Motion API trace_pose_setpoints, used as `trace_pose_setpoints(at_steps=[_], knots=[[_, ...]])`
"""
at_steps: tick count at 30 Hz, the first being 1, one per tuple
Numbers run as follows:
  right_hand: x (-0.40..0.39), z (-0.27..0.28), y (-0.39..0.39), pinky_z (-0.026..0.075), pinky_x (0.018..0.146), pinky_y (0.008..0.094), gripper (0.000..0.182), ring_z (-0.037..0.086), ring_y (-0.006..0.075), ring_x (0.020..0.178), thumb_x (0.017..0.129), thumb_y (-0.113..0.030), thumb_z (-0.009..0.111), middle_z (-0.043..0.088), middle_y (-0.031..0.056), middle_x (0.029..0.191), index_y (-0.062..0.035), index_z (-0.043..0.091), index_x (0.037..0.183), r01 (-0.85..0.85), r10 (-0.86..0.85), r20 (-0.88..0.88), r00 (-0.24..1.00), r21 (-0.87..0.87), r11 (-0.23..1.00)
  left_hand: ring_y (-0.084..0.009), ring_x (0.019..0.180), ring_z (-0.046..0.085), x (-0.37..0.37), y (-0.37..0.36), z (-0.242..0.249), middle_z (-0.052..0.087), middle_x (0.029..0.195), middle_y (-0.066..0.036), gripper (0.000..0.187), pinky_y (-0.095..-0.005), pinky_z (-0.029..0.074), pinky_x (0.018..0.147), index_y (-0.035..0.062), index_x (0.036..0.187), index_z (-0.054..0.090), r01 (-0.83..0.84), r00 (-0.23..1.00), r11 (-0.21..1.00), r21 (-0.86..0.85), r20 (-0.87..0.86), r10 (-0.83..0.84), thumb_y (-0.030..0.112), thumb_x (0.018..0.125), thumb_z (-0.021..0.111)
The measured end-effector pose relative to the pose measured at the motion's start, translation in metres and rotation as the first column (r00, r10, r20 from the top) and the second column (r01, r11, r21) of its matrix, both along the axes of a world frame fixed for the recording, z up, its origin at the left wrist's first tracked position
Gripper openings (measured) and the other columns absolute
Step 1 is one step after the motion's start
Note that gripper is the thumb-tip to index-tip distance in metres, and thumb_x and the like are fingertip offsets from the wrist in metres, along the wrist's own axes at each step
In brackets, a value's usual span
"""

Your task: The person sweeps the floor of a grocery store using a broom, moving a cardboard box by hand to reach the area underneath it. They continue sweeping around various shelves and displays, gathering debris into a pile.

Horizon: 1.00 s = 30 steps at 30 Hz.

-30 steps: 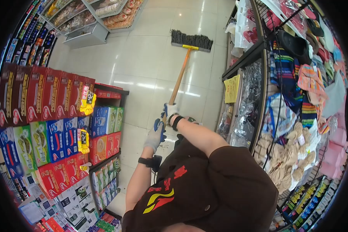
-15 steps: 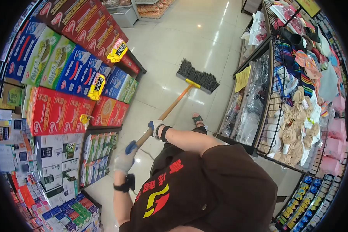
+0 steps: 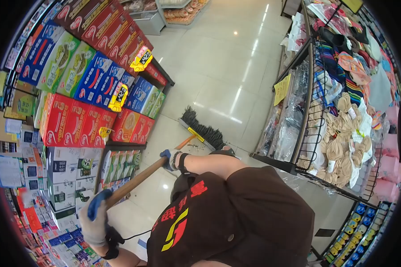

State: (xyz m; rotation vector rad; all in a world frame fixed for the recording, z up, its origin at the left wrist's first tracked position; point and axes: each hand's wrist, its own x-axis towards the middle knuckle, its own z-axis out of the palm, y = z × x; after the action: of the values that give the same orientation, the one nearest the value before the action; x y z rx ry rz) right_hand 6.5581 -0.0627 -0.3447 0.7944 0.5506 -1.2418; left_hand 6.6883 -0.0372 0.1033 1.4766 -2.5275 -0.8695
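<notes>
A broom (image 3: 140, 179) with a wooden handle slants across the view. My left hand (image 3: 94, 219), in a pale glove with blue on its fingers, is closed around the handle near its upper end. Farther down the handle, my right hand (image 3: 169, 159), gloved alike, also grips it. A yellow clamp joins the handle to the broom head (image 3: 202, 129), whose dark bristles are on the tiled floor (image 3: 209, 93). My right forearm covers part of the area just below the broom head.
Stacked red, blue and green boxes (image 3: 78, 120) with yellow price tags line the left. At right stands a wire rack (image 3: 316, 129) holding socks and other clothing. A low case (image 3: 147, 22) stands at the far end. Small packages (image 3: 352, 231) hang at lower right.
The broom head has come closer to my body and shifted left, with its angle steeper. My left hand has moved down and left, drawing the handle along; my right hand moved slightly.
</notes>
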Motion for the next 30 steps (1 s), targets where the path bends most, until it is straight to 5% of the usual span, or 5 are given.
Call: trace_pose_setpoints(at_steps=[12, 15, 19, 21, 30], knots=[[-0.151, 0.120, 0.044, 0.052, 0.066, 0.0437, 0.020, 0.058, 0.0282, 0.070, 0.077, -0.019, 0.061, 0.058, 0.0153, 0.082, -0.0069, 0.050, 0.087, 0.221, -0.256, -0.184, 0.949, -0.194, 0.956, -0.0128, 0.056, 0.053, -0.017, -0.043, -0.004, 0.060, 0.072, -0.011, 0.049, -0.0209, 0.037, 0.050, -0.0097, 0.095, 0.058, 0.175, 0.801, 0.944, -0.280, -0.517, -0.302, 0.035, 0.091, 0.037], [-0.217, 0.110, 0.064, 0.053, 0.068, 0.0433, 0.023, 0.058, 0.0276, 0.071, 0.076, -0.019, 0.062, 0.056, 0.0135, 0.078, -0.0065, 0.048, 0.088, 0.287, -0.324, -0.302, 0.897, -0.161, 0.944, -0.0194, 0.085, 0.057, -0.089, -0.001, 0.006, 0.061, 0.083, -0.014, 0.046, -0.0336, 0.041, 0.084, -0.0082, 0.102, 0.057, 0.177, 0.917, 0.979, 0.099, -0.379, -0.128, 0.033, 0.090, 0.041], [-0.298, 0.046, 0.095, 0.046, 0.055, 0.0377, 0.024, 0.055, 0.0232, 0.062, 0.077, -0.025, 0.060, 0.053, 0.0105, 0.068, -0.0051, 0.050, 0.084, 0.459, -0.347, -0.527, 0.776, 0.093, 0.884, -0.0036, 0.054, 0.048, -0.181, 0.023, -0.049, 0.060, 0.078, 0.002, 0.031, -0.0165, 0.036, 0.047, -0.0002, 0.109, 0.057, 0.272, 0.957, 0.946, 0.176, -0.149, -0.247, 0.011, 0.081, 0.056], [-0.326, 0.002, 0.113, 0.041, 0.051, 0.0341, 0.017, 0.047, 0.0199, 0.055, 0.074, -0.022, 0.058, 0.051, 0.0072, 0.062, -0.0058, 0.052, 0.074, 0.492, -0.100, -0.712, 0.695, 0.371, 0.788, -0.0211, 0.063, 0.063, -0.224, 0.038, -0.094, 0.065, 0.084, -0.011, 0.039, -0.0304, 0.048, 0.056, 0.0059, 0.112, 0.056, 0.663, 0.740, 0.706, -0.248, 0.081, -0.667, 0.016, 0.075, 0.063], [-0.295, -0.085, 0.217, 0.045, 0.043, 0.0360, 0.010, 0.053, 0.0240, 0.047, 0.075, -0.007, 0.059, 0.053, 0.0107, 0.059, -0.0008, 0.051, 0.079, 0.644, -0.360, -0.607, 0.709, 0.349, 0.680, -0.0302, 0.072, 0.061, -0.276, 0.084, -0.201, 0.062, 0.075, -0.014, 0.053, -0.0401, 0.045, 0.066, 0.0144, 0.125, 0.041, 0.917, 0.181, 0.332, 0.219, 0.513, -0.839, 0.040, 0.080, 0.052]])
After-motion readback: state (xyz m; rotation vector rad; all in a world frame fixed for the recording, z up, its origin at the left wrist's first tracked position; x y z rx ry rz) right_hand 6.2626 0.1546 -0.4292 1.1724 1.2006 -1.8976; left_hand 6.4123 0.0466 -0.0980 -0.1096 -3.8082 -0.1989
